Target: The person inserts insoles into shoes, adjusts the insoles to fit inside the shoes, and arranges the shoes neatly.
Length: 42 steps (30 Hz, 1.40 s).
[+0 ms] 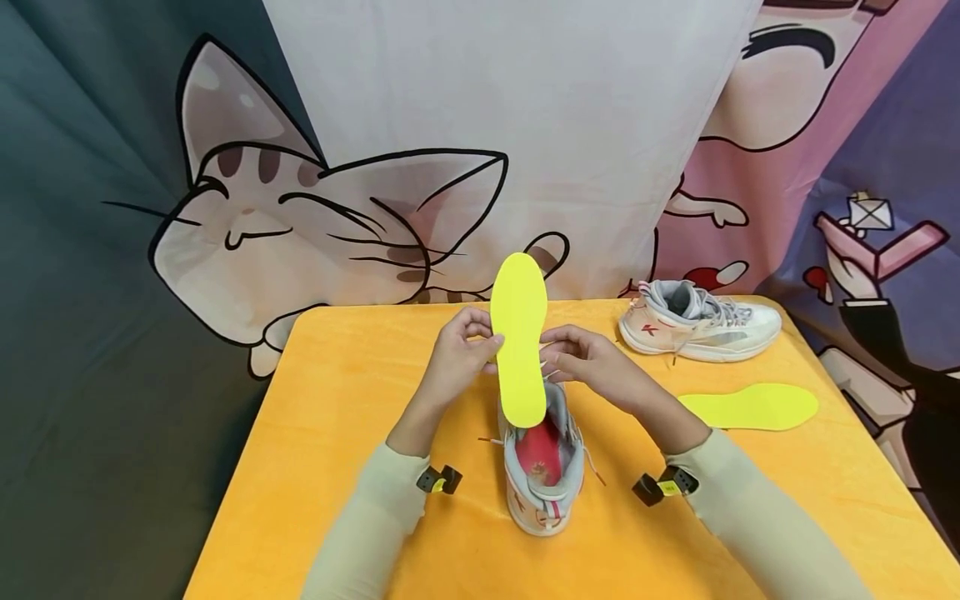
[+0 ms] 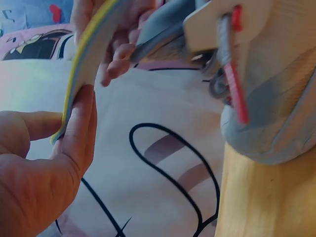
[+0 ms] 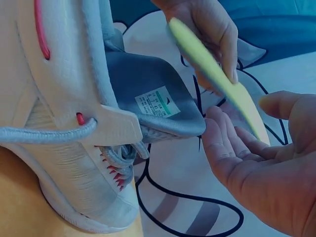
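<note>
A yellow insole (image 1: 519, 333) stands tilted over the opening of a pale sneaker (image 1: 546, 508). My left hand (image 1: 467, 343) pinches its left edge between thumb and fingers; the left wrist view shows this insole (image 2: 74, 74) edge-on, yellow on one face and greyish on the other. On the other side is my right hand (image 1: 592, 367). In the right wrist view that hand (image 3: 271, 168) has its fingers extended behind the insole (image 3: 217, 74), with the thumb apart from it. The sneaker's heel faces me, and red lining (image 1: 540, 454) shows inside. Its tongue (image 3: 158, 94) carries a size label.
Another white sneaker (image 1: 701, 325) sits on its sole at the back right of the yellow-covered table (image 1: 360, 400). In front of it lies a second yellow insole (image 1: 753, 407), flat. A cartoon-printed cloth (image 1: 600, 100) hangs behind the table.
</note>
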### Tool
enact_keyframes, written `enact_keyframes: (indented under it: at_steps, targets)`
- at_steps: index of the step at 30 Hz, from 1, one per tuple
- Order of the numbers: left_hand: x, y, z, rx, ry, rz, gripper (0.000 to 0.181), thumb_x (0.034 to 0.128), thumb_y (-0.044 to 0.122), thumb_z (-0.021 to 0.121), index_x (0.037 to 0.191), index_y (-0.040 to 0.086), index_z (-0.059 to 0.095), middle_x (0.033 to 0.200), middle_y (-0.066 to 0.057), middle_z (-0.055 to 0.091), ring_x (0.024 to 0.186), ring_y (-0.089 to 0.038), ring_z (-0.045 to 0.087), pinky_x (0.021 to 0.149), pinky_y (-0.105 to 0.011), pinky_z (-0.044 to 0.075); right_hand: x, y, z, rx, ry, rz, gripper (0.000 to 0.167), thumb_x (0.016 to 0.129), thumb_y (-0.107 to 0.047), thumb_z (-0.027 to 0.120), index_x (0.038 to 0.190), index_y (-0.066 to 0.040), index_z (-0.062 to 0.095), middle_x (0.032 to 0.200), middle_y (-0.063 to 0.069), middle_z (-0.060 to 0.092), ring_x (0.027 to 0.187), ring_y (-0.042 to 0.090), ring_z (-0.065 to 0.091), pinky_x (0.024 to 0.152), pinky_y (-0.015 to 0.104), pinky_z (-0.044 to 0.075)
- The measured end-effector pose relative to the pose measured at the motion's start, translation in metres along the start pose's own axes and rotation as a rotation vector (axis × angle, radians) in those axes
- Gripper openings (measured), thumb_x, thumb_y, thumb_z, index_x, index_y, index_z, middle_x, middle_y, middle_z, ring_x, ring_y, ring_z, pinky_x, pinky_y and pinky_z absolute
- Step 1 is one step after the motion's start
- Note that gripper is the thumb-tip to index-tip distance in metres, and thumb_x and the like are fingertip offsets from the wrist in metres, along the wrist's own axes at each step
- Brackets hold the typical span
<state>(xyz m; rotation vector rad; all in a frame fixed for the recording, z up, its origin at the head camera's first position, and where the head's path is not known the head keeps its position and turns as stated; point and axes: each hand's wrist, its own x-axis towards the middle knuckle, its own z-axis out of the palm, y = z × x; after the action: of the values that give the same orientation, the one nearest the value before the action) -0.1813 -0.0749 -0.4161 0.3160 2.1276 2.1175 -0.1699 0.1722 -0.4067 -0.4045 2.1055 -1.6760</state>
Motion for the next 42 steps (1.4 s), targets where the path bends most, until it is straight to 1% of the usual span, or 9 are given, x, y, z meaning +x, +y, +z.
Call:
enact_keyframes:
  at_steps: [3,7,12,14,17,20,30,38,42]
  targets:
    - [-0.002,-0.001,0.005,0.002,0.002,-0.007,0.020,0.0981,0.004,0.067,0.115,0.000,0.057,0.093,-0.010,0.058,0.079,-0.016,0.074,0.066,-0.036,0.063,-0.002,-0.001,0.002,-0.023,0.009,-0.028,0.039,0.106,-0.011,0.057,0.139,0.008,0.049,0.118,0.024,0.064,0.099,0.018,0.069,0.090,0.035,0.061]
    - [-0.004,0.000,0.012,0.016,-0.014,-0.010,0.020,0.0982,0.005,0.067,0.115,0.001,0.056,0.093,-0.010,0.059,0.080,-0.017,0.074,0.066,-0.037,0.064,-0.002,0.001,0.003,-0.049,0.031,-0.045,0.034,0.104,-0.006,0.059,0.132,0.009,0.050,0.108,0.022,0.064,0.092,0.017,0.067,0.084,0.032,0.061]
    - [-0.007,0.001,0.015,0.015,-0.056,-0.003,0.021,0.0984,0.004,0.067,0.115,0.001,0.056,0.093,-0.010,0.060,0.080,-0.019,0.075,0.072,-0.051,0.063,-0.003,0.004,0.004,-0.056,0.052,-0.041,0.027,0.103,-0.005,0.061,0.124,0.008,0.050,0.103,0.018,0.062,0.089,0.021,0.066,0.077,0.033,0.063]
    - [-0.007,0.002,0.015,0.016,-0.069,-0.003,0.022,0.0982,0.004,0.068,0.116,0.001,0.055,0.092,-0.010,0.060,0.078,-0.020,0.075,0.071,-0.051,0.063,-0.003,0.004,0.004,-0.053,0.050,-0.037,0.026,0.103,-0.005,0.061,0.122,0.007,0.049,0.102,0.017,0.061,0.089,0.022,0.066,0.076,0.034,0.063]
    - [-0.006,0.003,0.012,0.025,-0.085,-0.008,0.024,0.0982,0.005,0.068,0.118,0.001,0.056,0.090,-0.010,0.061,0.075,-0.022,0.074,0.065,-0.043,0.064,-0.004,0.004,0.003,-0.050,0.040,-0.037,0.025,0.103,-0.004,0.060,0.123,0.007,0.049,0.103,0.017,0.060,0.088,0.023,0.067,0.074,0.034,0.063]
    - [-0.003,0.005,0.009,0.023,-0.089,-0.011,0.026,0.0988,0.006,0.067,0.121,0.001,0.057,0.089,-0.010,0.062,0.072,-0.023,0.072,0.062,-0.040,0.063,-0.004,0.003,0.002,-0.061,0.032,-0.035,0.025,0.103,-0.004,0.060,0.124,0.005,0.051,0.103,0.017,0.060,0.088,0.024,0.066,0.074,0.034,0.063]
    - [0.015,0.008,0.002,0.040,-0.080,-0.021,0.030,0.1007,0.009,0.065,0.129,0.001,0.058,0.091,-0.011,0.067,0.075,-0.018,0.072,0.063,-0.046,0.063,-0.009,0.004,0.000,-0.104,-0.011,-0.017,0.023,0.103,-0.006,0.061,0.121,0.003,0.052,0.104,0.018,0.060,0.089,0.028,0.065,0.075,0.035,0.063]
    - [0.029,0.008,0.001,0.052,-0.076,-0.048,0.037,0.1005,0.009,0.066,0.135,-0.001,0.057,0.095,-0.013,0.067,0.073,-0.019,0.072,0.061,-0.041,0.063,-0.010,0.005,-0.001,-0.106,-0.032,-0.013,0.023,0.103,-0.005,0.061,0.122,0.004,0.052,0.105,0.018,0.059,0.089,0.028,0.065,0.076,0.037,0.063]
    - [0.031,0.008,0.001,0.069,-0.074,-0.046,0.035,0.1007,0.008,0.065,0.134,-0.001,0.058,0.093,-0.012,0.065,0.072,-0.019,0.071,0.060,-0.041,0.063,-0.009,0.005,-0.002,-0.111,-0.033,-0.013,0.022,0.103,-0.006,0.061,0.122,0.004,0.053,0.104,0.018,0.060,0.089,0.028,0.065,0.076,0.038,0.063]
